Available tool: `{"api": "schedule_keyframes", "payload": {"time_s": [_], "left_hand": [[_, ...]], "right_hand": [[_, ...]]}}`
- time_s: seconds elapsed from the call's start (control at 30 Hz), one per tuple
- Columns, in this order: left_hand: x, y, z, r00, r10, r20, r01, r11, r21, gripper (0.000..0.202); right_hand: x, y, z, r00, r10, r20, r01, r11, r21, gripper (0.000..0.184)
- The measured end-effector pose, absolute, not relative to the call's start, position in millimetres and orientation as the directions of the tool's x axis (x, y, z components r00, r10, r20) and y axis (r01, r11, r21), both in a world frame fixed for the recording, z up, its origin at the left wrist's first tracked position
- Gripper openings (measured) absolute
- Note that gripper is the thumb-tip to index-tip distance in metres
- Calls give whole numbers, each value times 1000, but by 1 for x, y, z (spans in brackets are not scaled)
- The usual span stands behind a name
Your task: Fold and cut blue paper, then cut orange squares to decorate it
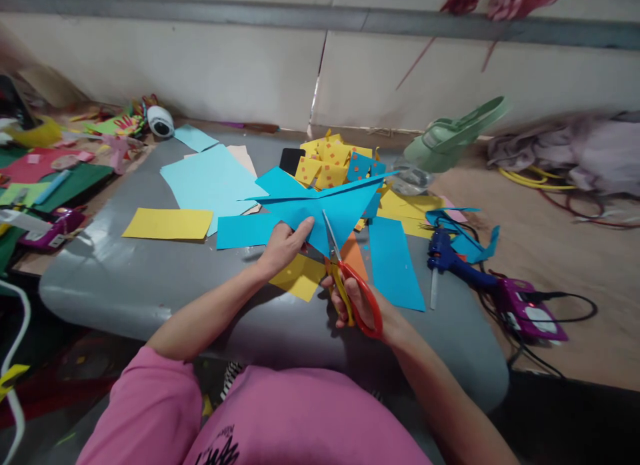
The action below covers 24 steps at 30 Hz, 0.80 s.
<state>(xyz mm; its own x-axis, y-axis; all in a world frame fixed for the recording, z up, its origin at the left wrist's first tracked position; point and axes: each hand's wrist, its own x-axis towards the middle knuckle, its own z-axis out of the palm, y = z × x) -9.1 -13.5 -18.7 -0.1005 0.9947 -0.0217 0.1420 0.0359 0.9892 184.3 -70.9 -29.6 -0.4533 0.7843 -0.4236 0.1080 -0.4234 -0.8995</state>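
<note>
My left hand [287, 246] pinches a large sheet of blue paper [295, 212] near its lower edge, thumb on top. The sheet is creased and held above the table. In my right hand [357, 302] is a pair of scissors [367, 305] with one red and one yellow handle loop. Their blades are apart and meet the lower edge of the blue sheet. Below the sheet lie a yellow paper piece [300, 276] and an orange piece [354, 255]. Two blue strips rest nearby, one on the left [245, 231] and one on the right [397, 262].
Light blue sheets [210, 178] and a yellow strip [167, 224] lie left on the grey table [125, 292]. Yellow dotted paper pieces [333, 162] are heaped behind. A blue glue gun [457, 262], purple box [533, 308] and cables lie right; a green object [445, 142] stands behind.
</note>
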Motion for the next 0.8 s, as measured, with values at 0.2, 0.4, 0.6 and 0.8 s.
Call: {"api": "schedule_keyframes", "payload": {"time_s": [0.2, 0.4, 0.6, 0.8], "left_hand": [[-9, -14, -19, -106, 994, -21, 147, 37, 988, 59], [-8, -14, -19, -105, 994, -9, 149, 25, 989, 58], [-8, -16, -18, -97, 995, 4, 167, 13, 986, 58], [-8, -17, -18, -89, 996, 19, 187, -2, 982, 58]], "right_hand": [[184, -69, -27, -443, 778, -445, 107, -447, -888, 74], [185, -68, -32, -444, 795, -414, 97, -417, -904, 72], [185, -67, -34, -445, 800, -401, 106, -398, -911, 73], [184, -67, -28, -424, 811, -402, 137, -382, -914, 73]]}}
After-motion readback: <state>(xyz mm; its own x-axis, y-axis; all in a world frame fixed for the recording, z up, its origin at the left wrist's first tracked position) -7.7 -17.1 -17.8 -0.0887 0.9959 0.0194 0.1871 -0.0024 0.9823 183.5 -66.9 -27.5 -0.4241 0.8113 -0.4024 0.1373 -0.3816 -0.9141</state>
